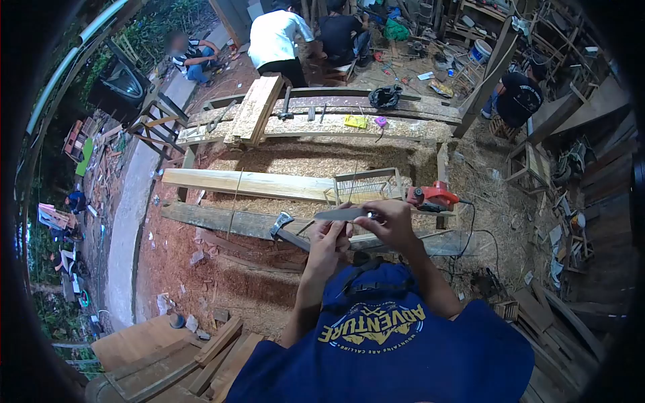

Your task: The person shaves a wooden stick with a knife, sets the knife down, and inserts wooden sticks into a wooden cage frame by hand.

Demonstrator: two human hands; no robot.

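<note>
My right hand (393, 225) is closed around the handle of a knife (338, 215), whose blade points left across the top of my left hand. Just below the blade, my left hand (329, 243) is closed with the fingers pinched together; what they hold is too small to make out. To the left of my hands a hatchet (282, 224) lies on a weathered plank (215, 217). Beyond my fingers stands a small wooden frame with slats (366, 187). A red electric planer (433, 197) sits to the right, its black cord trailing off.
A pale planed board (248, 182) spans the supports ahead. Farther off, a workbench (416, 127) carries a thick timber (257, 107), a yellow item (355, 121) and a black bag (385, 97). Several people are around the yard. Shavings cover the ground; loose boards (218, 349) lie lower left.
</note>
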